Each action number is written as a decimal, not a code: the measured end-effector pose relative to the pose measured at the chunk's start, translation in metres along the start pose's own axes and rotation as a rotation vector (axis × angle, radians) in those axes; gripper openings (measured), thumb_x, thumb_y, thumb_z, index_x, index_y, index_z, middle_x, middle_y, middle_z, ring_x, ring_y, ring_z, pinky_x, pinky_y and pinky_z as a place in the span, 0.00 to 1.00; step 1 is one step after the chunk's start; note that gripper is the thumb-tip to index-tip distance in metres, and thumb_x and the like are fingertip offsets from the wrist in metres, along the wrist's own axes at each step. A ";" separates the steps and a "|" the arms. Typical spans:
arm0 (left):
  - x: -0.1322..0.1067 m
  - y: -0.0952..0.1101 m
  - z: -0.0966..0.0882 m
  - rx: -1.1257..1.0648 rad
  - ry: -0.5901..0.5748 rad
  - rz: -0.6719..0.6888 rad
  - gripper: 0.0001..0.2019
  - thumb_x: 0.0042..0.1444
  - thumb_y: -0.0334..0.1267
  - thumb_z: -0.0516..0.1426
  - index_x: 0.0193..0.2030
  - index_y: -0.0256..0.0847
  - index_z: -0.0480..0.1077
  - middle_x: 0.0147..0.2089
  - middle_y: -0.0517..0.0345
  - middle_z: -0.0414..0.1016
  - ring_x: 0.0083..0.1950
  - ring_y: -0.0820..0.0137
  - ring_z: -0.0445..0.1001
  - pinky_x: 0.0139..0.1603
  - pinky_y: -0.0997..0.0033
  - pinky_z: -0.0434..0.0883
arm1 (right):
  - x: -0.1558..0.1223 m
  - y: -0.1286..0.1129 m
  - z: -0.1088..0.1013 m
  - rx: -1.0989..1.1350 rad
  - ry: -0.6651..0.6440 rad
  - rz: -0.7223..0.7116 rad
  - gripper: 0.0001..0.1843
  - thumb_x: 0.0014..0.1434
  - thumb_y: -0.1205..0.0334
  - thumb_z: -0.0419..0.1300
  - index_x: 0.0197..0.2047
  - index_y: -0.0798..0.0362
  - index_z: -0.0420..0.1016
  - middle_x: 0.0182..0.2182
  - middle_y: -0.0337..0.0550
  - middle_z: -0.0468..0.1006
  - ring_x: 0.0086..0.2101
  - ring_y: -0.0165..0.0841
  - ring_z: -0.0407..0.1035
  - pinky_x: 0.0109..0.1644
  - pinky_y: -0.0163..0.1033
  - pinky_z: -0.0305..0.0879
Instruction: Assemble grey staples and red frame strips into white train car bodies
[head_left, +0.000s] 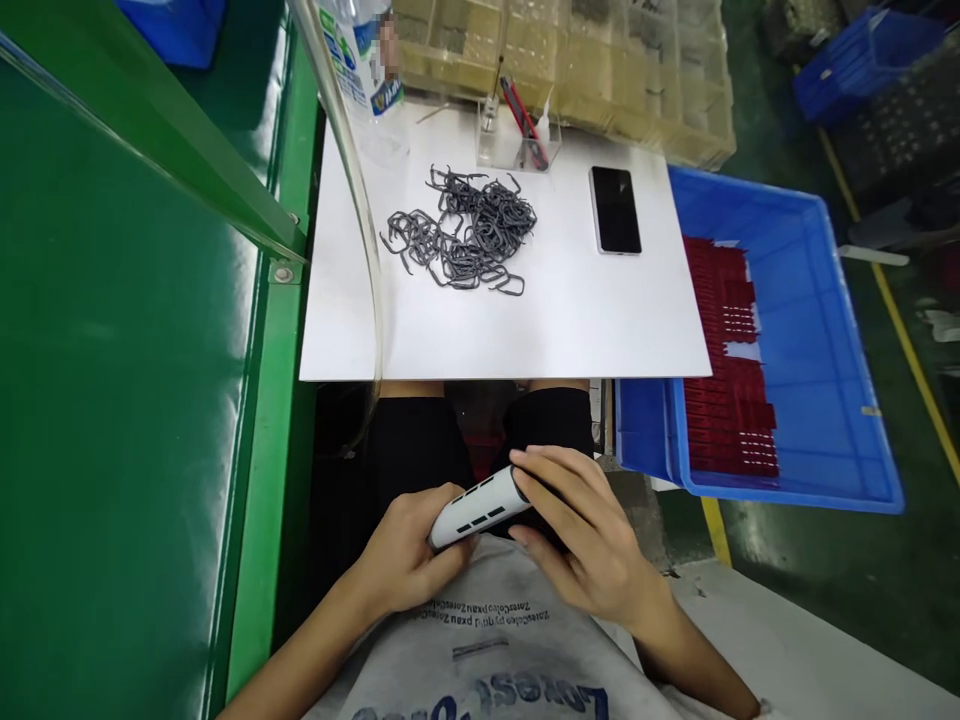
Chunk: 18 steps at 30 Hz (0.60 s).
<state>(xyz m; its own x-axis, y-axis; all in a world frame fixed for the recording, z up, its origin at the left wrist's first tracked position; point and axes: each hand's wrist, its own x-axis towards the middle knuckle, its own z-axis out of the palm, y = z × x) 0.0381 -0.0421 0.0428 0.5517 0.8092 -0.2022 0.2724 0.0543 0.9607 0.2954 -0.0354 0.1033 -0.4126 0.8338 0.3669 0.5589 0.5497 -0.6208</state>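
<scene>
- White plastic, with a row of dark slots along its side: a rounded casing (480,507), lower centre of the frame, lying at a slant with its right end higher.
- The left hand (409,555) is curled around the lower left end of the casing, fingers wrapped underneath.
- The right hand (592,540) grips the upper right end, fingers laid over the top and thumb below. It hides that end, so the casing's full length cannot be told.
- The casing is held over the lap, below the near edge of a white board (525,320) and apart from it.
- On the board, upper centre: a tangled pile of grey wire clips (465,235). To its right lies a dark phone (615,210), face up.
- Behind the pile stands a clear holder (517,135) with red-handled tools in it.
- A clear tube (360,200) curves down across the board's left part, passing in front of it.
- Right of the frame: a blue bin (825,300) beside the board, with stacked red parts (731,370) inside.
- Left of the frame: a green surface (112,400).
</scene>
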 end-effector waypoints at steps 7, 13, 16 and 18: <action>-0.003 -0.004 0.007 0.249 0.054 -0.071 0.03 0.65 0.37 0.59 0.40 0.44 0.69 0.34 0.61 0.73 0.31 0.67 0.70 0.34 0.68 0.60 | -0.012 0.001 0.024 -0.080 0.051 0.090 0.39 0.77 0.65 0.65 0.85 0.49 0.58 0.64 0.57 0.84 0.60 0.50 0.80 0.61 0.60 0.84; -0.008 0.013 0.020 0.315 0.112 -0.088 0.08 0.55 0.31 0.62 0.41 0.44 0.70 0.35 0.59 0.77 0.32 0.65 0.75 0.34 0.69 0.63 | -0.007 0.000 0.011 -0.066 0.164 -0.115 0.34 0.76 0.67 0.62 0.81 0.56 0.65 0.61 0.57 0.87 0.58 0.50 0.83 0.59 0.58 0.85; -0.014 0.042 0.004 0.368 0.118 -0.118 0.07 0.57 0.33 0.66 0.39 0.45 0.71 0.35 0.59 0.79 0.32 0.65 0.76 0.33 0.70 0.65 | 0.000 -0.004 -0.004 -0.105 0.202 -0.171 0.31 0.77 0.62 0.62 0.79 0.54 0.69 0.63 0.56 0.85 0.61 0.51 0.82 0.63 0.59 0.84; -0.025 0.064 -0.020 0.378 0.176 -0.106 0.07 0.59 0.35 0.69 0.39 0.46 0.75 0.35 0.60 0.81 0.32 0.64 0.78 0.32 0.71 0.67 | 0.001 -0.004 -0.012 -0.089 0.233 -0.168 0.32 0.78 0.53 0.62 0.80 0.49 0.68 0.67 0.56 0.82 0.65 0.54 0.79 0.66 0.64 0.82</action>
<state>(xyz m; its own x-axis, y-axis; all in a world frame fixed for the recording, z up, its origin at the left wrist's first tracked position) 0.0264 -0.0468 0.1134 0.3711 0.9000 -0.2287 0.6081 -0.0494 0.7923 0.3018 -0.0359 0.1146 -0.3347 0.7142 0.6147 0.5620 0.6749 -0.4781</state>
